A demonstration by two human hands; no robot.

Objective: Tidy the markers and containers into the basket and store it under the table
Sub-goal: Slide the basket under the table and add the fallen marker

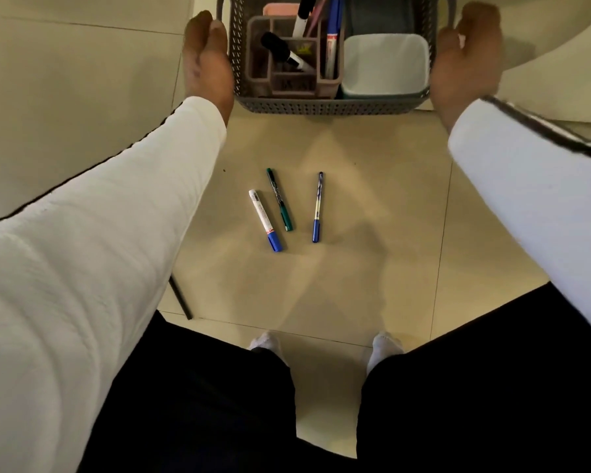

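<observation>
Head view: the grey perforated plastic basket [328,107], loaded with containers, is at frame top, between left grip [207,59] and right grip [466,59]. Palms face its side walls; finger curl cannot be told. Likely light, stiff, top-heavy: take both side handles and keep it level. 3 capped markers [279,199] lie on the tiled floor [355,285].

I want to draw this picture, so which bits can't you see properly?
- Basket: its far end is cut off by the top edge of the head view.
- Standing markers in the brown organizer: tops cut off by that edge too.
- Loose green marker: print too small to read.
- Left hand and right hand: palms face the basket, so touching it cannot be told.
</observation>
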